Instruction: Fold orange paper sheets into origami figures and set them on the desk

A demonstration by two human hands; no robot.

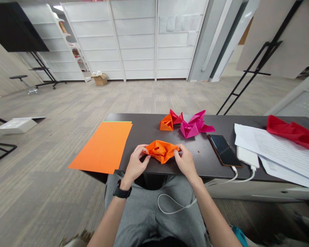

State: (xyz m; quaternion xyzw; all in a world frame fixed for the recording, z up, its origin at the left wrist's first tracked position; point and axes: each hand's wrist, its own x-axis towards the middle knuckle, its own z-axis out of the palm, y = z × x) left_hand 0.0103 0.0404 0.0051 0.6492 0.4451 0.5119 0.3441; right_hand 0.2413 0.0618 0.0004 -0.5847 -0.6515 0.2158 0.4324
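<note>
Orange folded paper [161, 151] runs left to right, each end pinched equally close by the left hand [135, 164] and right hand [185, 162].

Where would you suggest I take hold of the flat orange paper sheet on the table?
Pinch the orange paper sheet at its overhanging lower-left corner, coming from the left: it lies flat on the table, and only that overhang leaves room underneath.

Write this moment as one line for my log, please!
left hand: pinching orange folded paper | right hand: pinching orange folded paper | table: orange sheet, pink folded paper, phone
</note>
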